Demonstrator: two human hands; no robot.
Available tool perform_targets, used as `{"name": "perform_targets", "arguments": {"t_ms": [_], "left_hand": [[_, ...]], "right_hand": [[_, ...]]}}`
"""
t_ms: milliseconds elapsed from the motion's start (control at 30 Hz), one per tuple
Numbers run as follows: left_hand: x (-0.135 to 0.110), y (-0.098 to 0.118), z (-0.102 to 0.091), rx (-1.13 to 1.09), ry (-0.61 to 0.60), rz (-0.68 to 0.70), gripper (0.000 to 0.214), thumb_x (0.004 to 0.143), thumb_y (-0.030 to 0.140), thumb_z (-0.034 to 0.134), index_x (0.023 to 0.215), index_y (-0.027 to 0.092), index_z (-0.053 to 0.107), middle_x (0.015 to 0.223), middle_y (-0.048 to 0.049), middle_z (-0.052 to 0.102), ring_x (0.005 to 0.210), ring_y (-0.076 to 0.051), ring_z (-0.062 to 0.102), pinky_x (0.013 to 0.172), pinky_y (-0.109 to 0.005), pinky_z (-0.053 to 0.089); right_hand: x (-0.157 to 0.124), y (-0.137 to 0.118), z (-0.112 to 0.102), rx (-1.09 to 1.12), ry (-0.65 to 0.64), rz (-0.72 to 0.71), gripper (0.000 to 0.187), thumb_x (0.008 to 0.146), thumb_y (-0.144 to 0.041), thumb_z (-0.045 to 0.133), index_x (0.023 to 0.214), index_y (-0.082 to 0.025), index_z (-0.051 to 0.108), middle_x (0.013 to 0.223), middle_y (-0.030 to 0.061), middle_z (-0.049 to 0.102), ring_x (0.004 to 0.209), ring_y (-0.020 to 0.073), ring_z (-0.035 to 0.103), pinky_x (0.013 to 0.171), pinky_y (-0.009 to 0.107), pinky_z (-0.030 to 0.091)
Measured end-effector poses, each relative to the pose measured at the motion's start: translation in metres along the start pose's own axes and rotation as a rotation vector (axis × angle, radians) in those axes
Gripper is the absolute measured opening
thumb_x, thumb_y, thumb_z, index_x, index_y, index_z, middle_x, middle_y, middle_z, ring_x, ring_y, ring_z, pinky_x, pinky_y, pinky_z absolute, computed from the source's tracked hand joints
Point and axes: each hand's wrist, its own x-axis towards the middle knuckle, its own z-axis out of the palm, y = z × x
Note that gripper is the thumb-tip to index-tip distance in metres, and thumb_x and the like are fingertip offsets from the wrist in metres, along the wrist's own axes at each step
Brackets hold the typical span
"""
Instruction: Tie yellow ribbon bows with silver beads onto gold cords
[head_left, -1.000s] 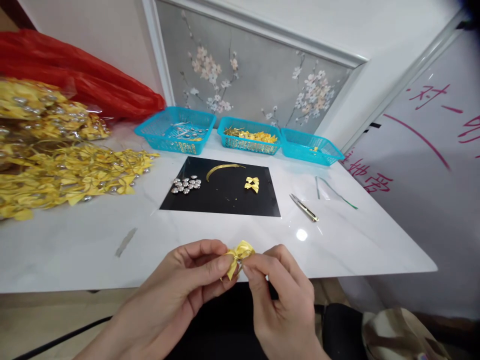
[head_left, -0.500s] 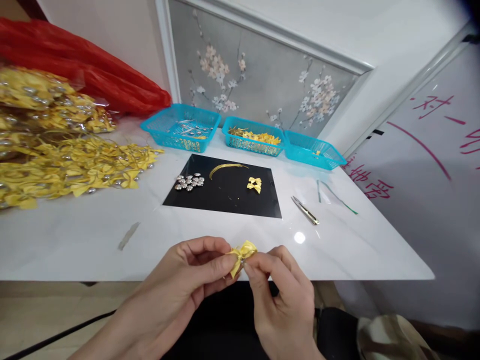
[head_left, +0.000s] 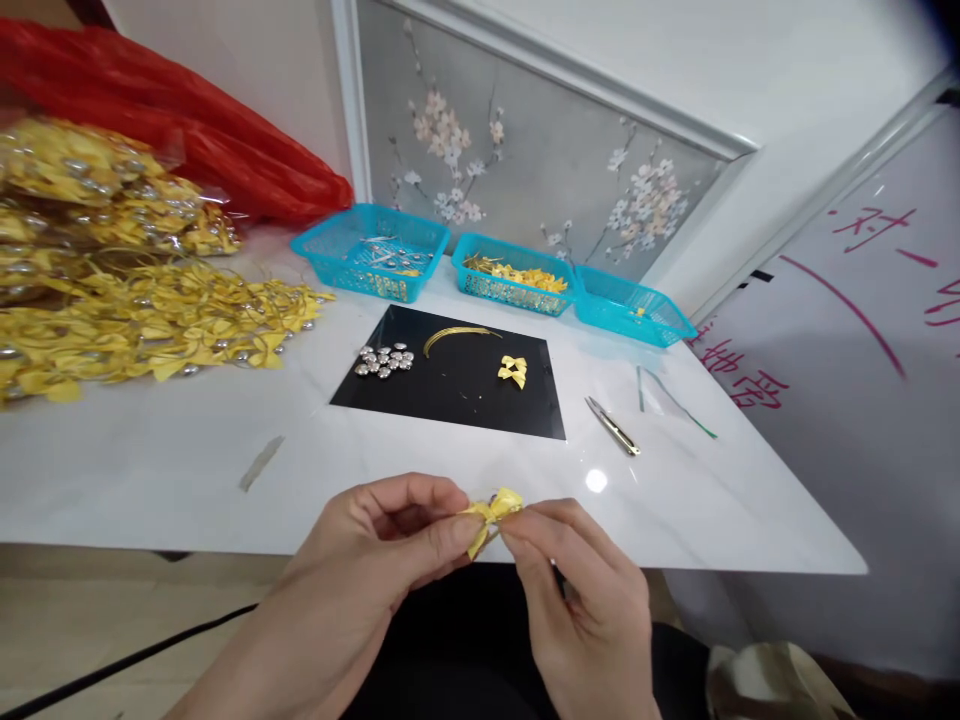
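Observation:
A yellow ribbon bow (head_left: 493,512) is held between my two hands, just above the table's front edge. My left hand (head_left: 397,545) pinches its left side between thumb and fingers. At its right side, my right hand (head_left: 581,570) has thumb and forefinger pressed together on the bow's edge; any finer piece in that pinch is hidden. Beyond them lies a black mat (head_left: 450,394). On it are silver beads (head_left: 384,360), a bundle of gold wires (head_left: 459,334) and several small yellow bows (head_left: 513,371).
Thread snips (head_left: 613,428) lie right of the mat, near green-edged strips (head_left: 679,402). Three blue baskets (head_left: 517,300) line the back against a framed picture (head_left: 525,150). Yellow bow strands (head_left: 165,320) and a red bag (head_left: 202,130) fill the left. A grey strip (head_left: 262,463) lies front left.
Both hands and the bow have shifted slightly right in view. The bow has turned a little, and my right hand has drawn slightly away from my left. The camera view has tilted slightly.

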Motion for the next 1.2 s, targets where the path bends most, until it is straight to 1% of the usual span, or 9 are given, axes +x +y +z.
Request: {"name": "perform_targets", "arguments": {"t_ms": [167, 233, 300, 433, 600, 733, 900, 1100, 1200], "left_hand": [[0.003, -0.003, -0.001, 0.120, -0.011, 0.076, 0.014, 0.066, 0.031, 0.085, 0.067, 0.020, 0.076, 0.070, -0.0003, 0.070, 0.073, -0.015, 0.060, 0.069, -0.024, 0.050], [0.004, -0.002, -0.001, 0.163, -0.008, 0.105, 0.014, 0.068, 0.032, 0.083, 0.067, 0.020, 0.076, 0.069, -0.0005, 0.070, 0.072, -0.016, 0.060, 0.069, -0.024, 0.049], [0.005, 0.000, -0.001, 0.191, 0.012, 0.141, 0.013, 0.069, 0.033, 0.082, 0.066, 0.021, 0.076, 0.068, 0.0002, 0.069, 0.070, -0.015, 0.059, 0.066, -0.023, 0.048], [0.005, 0.004, -0.003, 0.286, 0.065, 0.252, 0.012, 0.069, 0.033, 0.081, 0.065, 0.023, 0.076, 0.066, 0.0021, 0.070, 0.065, -0.013, 0.059, 0.062, -0.021, 0.047], [0.002, 0.009, -0.001, 0.399, 0.101, 0.347, 0.011, 0.067, 0.034, 0.079, 0.062, 0.024, 0.076, 0.062, 0.0010, 0.071, 0.061, -0.015, 0.061, 0.058, -0.022, 0.049], [-0.001, 0.012, -0.002, 0.454, 0.098, 0.348, 0.014, 0.068, 0.037, 0.077, 0.062, 0.023, 0.076, 0.063, 0.0003, 0.072, 0.059, -0.015, 0.059, 0.055, -0.022, 0.048], [-0.006, 0.018, -0.004, 0.431, 0.076, 0.326, 0.015, 0.067, 0.038, 0.078, 0.063, 0.023, 0.078, 0.063, -0.0012, 0.072, 0.059, -0.016, 0.060, 0.055, -0.023, 0.048], [-0.005, 0.015, -0.008, 0.353, 0.097, 0.274, 0.015, 0.067, 0.037, 0.084, 0.066, 0.023, 0.078, 0.066, -0.0006, 0.073, 0.062, -0.015, 0.061, 0.057, -0.019, 0.049], [-0.004, 0.011, -0.008, 0.271, 0.099, 0.263, 0.014, 0.067, 0.036, 0.086, 0.067, 0.024, 0.078, 0.070, 0.0006, 0.074, 0.066, -0.015, 0.063, 0.061, -0.019, 0.051]], "right_hand": [[0.000, -0.003, 0.007, -0.040, 0.120, 0.078, 0.013, 0.090, -0.008, 0.064, 0.090, -0.021, 0.065, 0.078, -0.0046, 0.069, 0.069, 0.0082, 0.065, 0.068, 0.014, 0.054], [0.004, -0.004, 0.007, -0.078, 0.108, 0.061, 0.012, 0.089, -0.009, 0.065, 0.090, -0.021, 0.064, 0.079, -0.0047, 0.070, 0.069, 0.0085, 0.065, 0.068, 0.014, 0.053], [0.011, -0.005, 0.001, -0.131, 0.070, 0.016, 0.014, 0.090, -0.008, 0.063, 0.092, -0.021, 0.066, 0.082, -0.0032, 0.069, 0.071, 0.0092, 0.065, 0.071, 0.016, 0.054], [0.026, -0.010, -0.016, -0.141, 0.007, -0.033, 0.018, 0.093, -0.008, 0.057, 0.095, -0.021, 0.069, 0.096, 0.0026, 0.067, 0.090, 0.0127, 0.066, 0.077, 0.019, 0.055], [0.040, -0.019, -0.021, -0.032, -0.234, 0.015, 0.020, 0.095, -0.009, 0.055, 0.096, -0.020, 0.072, 0.097, 0.0027, 0.065, 0.088, 0.0109, 0.065, 0.077, 0.018, 0.054], [0.049, -0.021, -0.017, -0.014, -0.286, -0.008, 0.023, 0.096, -0.007, 0.052, 0.098, -0.017, 0.073, 0.098, 0.0030, 0.066, 0.092, 0.0097, 0.064, 0.082, 0.018, 0.051], [0.053, -0.025, -0.018, 0.003, -0.339, -0.014, 0.019, 0.093, -0.006, 0.057, 0.094, -0.020, 0.070, 0.095, 0.0004, 0.066, 0.092, 0.0106, 0.064, 0.082, 0.019, 0.053], [0.033, -0.032, -0.017, -0.161, -0.172, -0.093, 0.014, 0.094, -0.012, 0.058, 0.093, -0.022, 0.067, 0.086, 0.0013, 0.059, 0.067, 0.0104, 0.060, 0.058, 0.019, 0.053], [0.022, -0.029, -0.009, -0.226, -0.155, -0.092, 0.016, 0.096, -0.013, 0.055, 0.100, -0.019, 0.069, 0.089, 0.0051, 0.064, 0.072, 0.0144, 0.065, 0.064, 0.025, 0.056]]}}
